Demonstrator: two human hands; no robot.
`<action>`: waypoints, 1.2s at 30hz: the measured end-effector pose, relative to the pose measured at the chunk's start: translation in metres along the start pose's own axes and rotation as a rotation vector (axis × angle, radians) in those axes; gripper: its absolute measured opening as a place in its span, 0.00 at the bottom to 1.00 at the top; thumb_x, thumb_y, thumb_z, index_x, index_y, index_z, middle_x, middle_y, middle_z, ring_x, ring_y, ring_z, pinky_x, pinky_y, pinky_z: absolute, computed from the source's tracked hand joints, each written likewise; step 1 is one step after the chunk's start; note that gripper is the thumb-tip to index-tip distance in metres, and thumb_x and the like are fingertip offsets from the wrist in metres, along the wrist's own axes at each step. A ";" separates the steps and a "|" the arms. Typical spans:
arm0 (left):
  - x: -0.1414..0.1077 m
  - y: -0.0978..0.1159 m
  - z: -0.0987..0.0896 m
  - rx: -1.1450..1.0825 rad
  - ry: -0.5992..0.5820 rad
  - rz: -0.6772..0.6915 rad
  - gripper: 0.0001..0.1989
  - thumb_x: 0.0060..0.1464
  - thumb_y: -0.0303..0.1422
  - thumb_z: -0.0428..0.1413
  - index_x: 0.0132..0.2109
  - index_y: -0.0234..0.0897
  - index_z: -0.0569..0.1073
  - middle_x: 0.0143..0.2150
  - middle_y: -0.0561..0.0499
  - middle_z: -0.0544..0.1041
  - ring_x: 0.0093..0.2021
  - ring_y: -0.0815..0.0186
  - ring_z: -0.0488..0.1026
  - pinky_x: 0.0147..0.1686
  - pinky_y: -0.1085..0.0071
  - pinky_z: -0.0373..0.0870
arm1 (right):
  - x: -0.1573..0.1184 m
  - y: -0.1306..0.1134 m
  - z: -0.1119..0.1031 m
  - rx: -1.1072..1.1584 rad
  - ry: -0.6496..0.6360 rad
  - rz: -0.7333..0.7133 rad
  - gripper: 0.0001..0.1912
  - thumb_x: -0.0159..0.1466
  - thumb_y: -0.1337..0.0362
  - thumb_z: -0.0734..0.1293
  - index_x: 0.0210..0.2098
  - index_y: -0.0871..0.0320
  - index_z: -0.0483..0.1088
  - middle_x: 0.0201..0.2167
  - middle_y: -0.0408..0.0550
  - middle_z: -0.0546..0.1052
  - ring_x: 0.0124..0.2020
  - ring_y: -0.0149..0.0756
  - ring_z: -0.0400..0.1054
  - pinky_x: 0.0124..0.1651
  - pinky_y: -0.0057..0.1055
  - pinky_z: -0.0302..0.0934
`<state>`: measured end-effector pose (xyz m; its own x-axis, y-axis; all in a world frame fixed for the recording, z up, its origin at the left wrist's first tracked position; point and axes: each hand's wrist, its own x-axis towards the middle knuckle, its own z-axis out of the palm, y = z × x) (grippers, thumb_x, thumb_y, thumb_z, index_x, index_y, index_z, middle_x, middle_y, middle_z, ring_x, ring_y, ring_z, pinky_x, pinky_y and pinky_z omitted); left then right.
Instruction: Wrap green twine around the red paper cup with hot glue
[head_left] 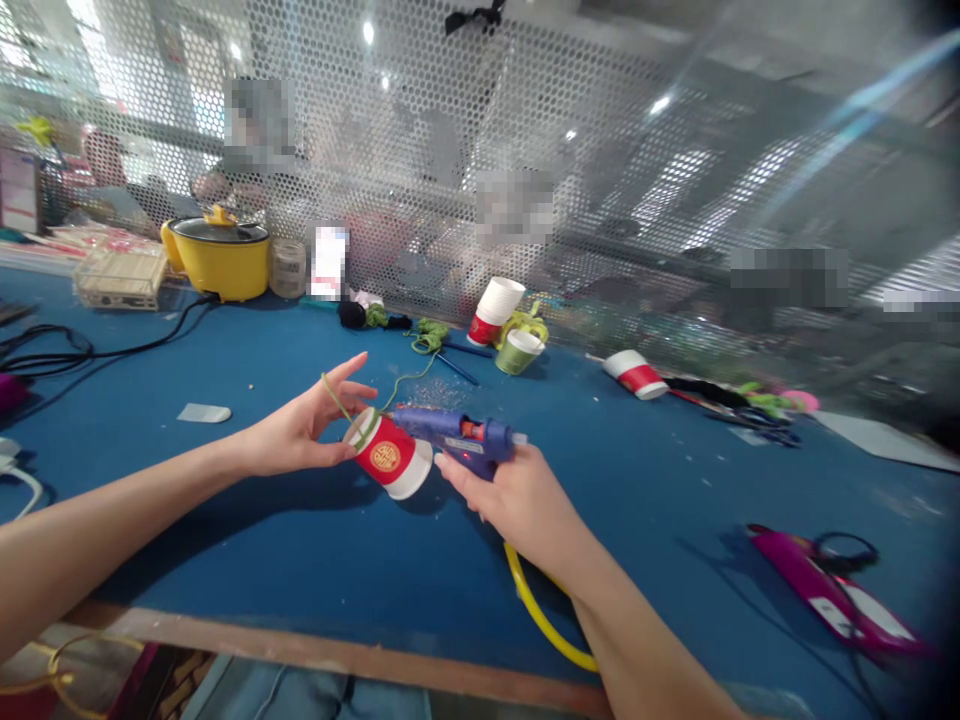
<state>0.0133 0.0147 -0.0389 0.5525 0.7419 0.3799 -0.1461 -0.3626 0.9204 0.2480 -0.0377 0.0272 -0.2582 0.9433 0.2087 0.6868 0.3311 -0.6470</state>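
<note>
My left hand (311,425) grips one end of a red and white paper cup (386,457), tilted on its side above the table. Green yarn (365,430) is wound around that end of the cup, and a strand runs over my fingers. Wrapped round the handle of a blue glue gun (442,430) is my right hand (521,500). The gun's nozzle points left, close to the yarn-wound end; whether it touches is unclear. From the gun's handle a yellow cord (536,610) curves down toward the table edge. The strand leads back to a green yarn ball (430,335).
Behind stand stacked paper cups (499,300) and a green-wrapped cup (519,352). Another paper cup (636,373) lies further right, near scissors (772,430). At the right front is a purple tool (832,590) with a cord. A yellow electric pot (225,260) stands back left, before a perforated metal screen (420,130).
</note>
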 end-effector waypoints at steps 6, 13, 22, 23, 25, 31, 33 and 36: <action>0.001 0.000 0.000 -0.011 0.012 0.003 0.41 0.49 0.26 0.57 0.63 0.53 0.44 0.53 0.46 0.63 0.53 0.61 0.62 0.55 0.56 0.56 | -0.001 -0.002 0.000 0.049 -0.025 0.114 0.10 0.57 0.59 0.64 0.29 0.58 0.73 0.11 0.41 0.69 0.15 0.34 0.65 0.20 0.29 0.59; 0.001 0.002 0.000 -0.004 0.033 0.002 0.41 0.49 0.27 0.57 0.63 0.54 0.44 0.50 0.47 0.65 0.53 0.60 0.63 0.55 0.54 0.57 | 0.009 0.010 -0.016 0.259 0.027 0.244 0.15 0.52 0.54 0.68 0.24 0.61 0.68 0.15 0.41 0.68 0.17 0.28 0.62 0.22 0.26 0.58; 0.001 0.003 -0.002 -0.002 0.051 -0.043 0.41 0.49 0.28 0.57 0.63 0.53 0.43 0.52 0.45 0.63 0.50 0.60 0.64 0.51 0.55 0.61 | 0.056 0.088 -0.029 0.045 0.120 0.385 0.19 0.55 0.51 0.65 0.19 0.60 0.65 0.13 0.43 0.68 0.13 0.26 0.60 0.17 0.25 0.56; 0.001 0.003 -0.001 0.001 0.053 -0.050 0.41 0.49 0.28 0.57 0.63 0.53 0.43 0.52 0.45 0.63 0.50 0.61 0.64 0.51 0.56 0.62 | 0.059 0.095 -0.028 0.002 0.126 0.395 0.18 0.55 0.53 0.65 0.18 0.59 0.64 0.10 0.42 0.66 0.11 0.27 0.59 0.16 0.25 0.54; 0.000 0.005 -0.001 0.013 0.058 -0.063 0.41 0.49 0.29 0.57 0.63 0.54 0.43 0.53 0.45 0.62 0.51 0.60 0.63 0.50 0.57 0.63 | 0.060 0.102 -0.029 -0.084 0.140 0.383 0.19 0.56 0.55 0.65 0.14 0.58 0.62 0.07 0.42 0.63 0.10 0.28 0.59 0.16 0.26 0.52; 0.001 0.005 0.001 0.039 0.078 -0.046 0.42 0.48 0.27 0.58 0.63 0.53 0.44 0.54 0.44 0.61 0.50 0.61 0.64 0.50 0.58 0.64 | 0.057 0.055 -0.026 -0.262 0.223 0.097 0.09 0.54 0.63 0.68 0.20 0.58 0.68 0.29 0.53 0.73 0.39 0.42 0.67 0.38 0.34 0.58; 0.001 0.004 0.002 0.040 0.081 -0.023 0.42 0.47 0.26 0.58 0.63 0.53 0.44 0.54 0.45 0.62 0.49 0.62 0.65 0.51 0.57 0.63 | 0.058 0.023 -0.013 -0.258 0.160 -0.048 0.07 0.52 0.61 0.70 0.26 0.58 0.71 0.35 0.50 0.74 0.42 0.41 0.65 0.46 0.35 0.56; 0.002 0.006 0.003 0.015 0.045 -0.004 0.43 0.47 0.26 0.58 0.63 0.52 0.43 0.54 0.45 0.63 0.50 0.62 0.66 0.49 0.61 0.65 | 0.060 -0.020 0.018 -0.215 -0.020 -0.425 0.11 0.55 0.58 0.68 0.34 0.58 0.73 0.38 0.50 0.72 0.43 0.40 0.63 0.48 0.37 0.57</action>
<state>0.0162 0.0119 -0.0334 0.5156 0.7676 0.3807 -0.1321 -0.3678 0.9205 0.2060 0.0113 0.0395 -0.5586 0.7230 0.4065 0.6419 0.6872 -0.3403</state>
